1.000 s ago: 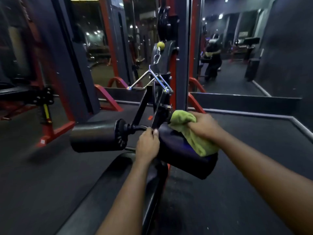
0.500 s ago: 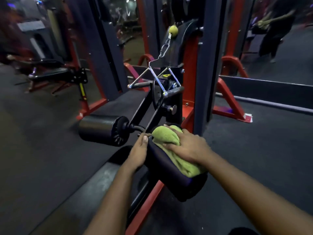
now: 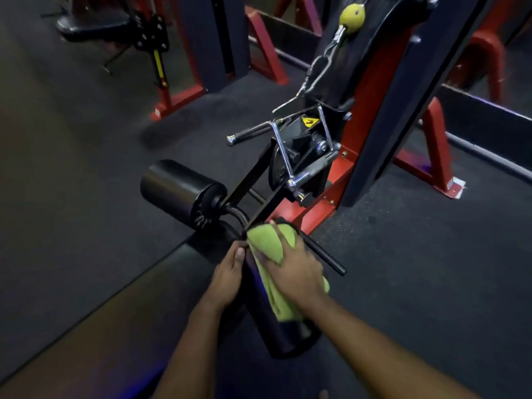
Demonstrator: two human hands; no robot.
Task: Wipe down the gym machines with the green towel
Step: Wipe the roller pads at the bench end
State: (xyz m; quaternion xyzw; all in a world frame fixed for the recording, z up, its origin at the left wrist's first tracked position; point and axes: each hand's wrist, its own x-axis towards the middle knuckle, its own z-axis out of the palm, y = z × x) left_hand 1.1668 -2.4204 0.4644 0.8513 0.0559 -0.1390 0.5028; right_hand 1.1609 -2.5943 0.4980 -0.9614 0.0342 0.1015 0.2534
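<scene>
Green towel (image 3: 266,246): bunched up on top of the near roller pad (image 3: 285,335), right at its inner end. The rest trails down the pad towards the camera.
Right hand (image 3: 296,273): flat on the towel, fingers spread apart and fairly straight, pressing the cloth onto the pad. A fold of green pokes up between them.
Left hand (image 3: 229,276): tight against the pad's left side, gripping it. The thumb lies up along the edge and the other fingers curl under, tips out of sight.
Near roller pad: a glossy black cylinder, angled from the hands down to the lower right.
Black bar (image 3: 326,257): juts out to the right from under the towel, just beside the right hand.
Far roller pad (image 3: 175,187): the matching black cylinder off to the left, apart from both hands.
Bench pad (image 3: 129,312): long and dark, running up from the lower left towards the rollers.
Chrome handle (image 3: 283,156): V-shaped, resting on the machine above the rollers, with a metal link leading up to a yellow ball (image 3: 351,14).
Warning sticker (image 3: 310,121): a yellow triangle just behind the handle.
Red frame (image 3: 365,105): an upright column, its feet on the dark floor (image 3: 431,269).
</scene>
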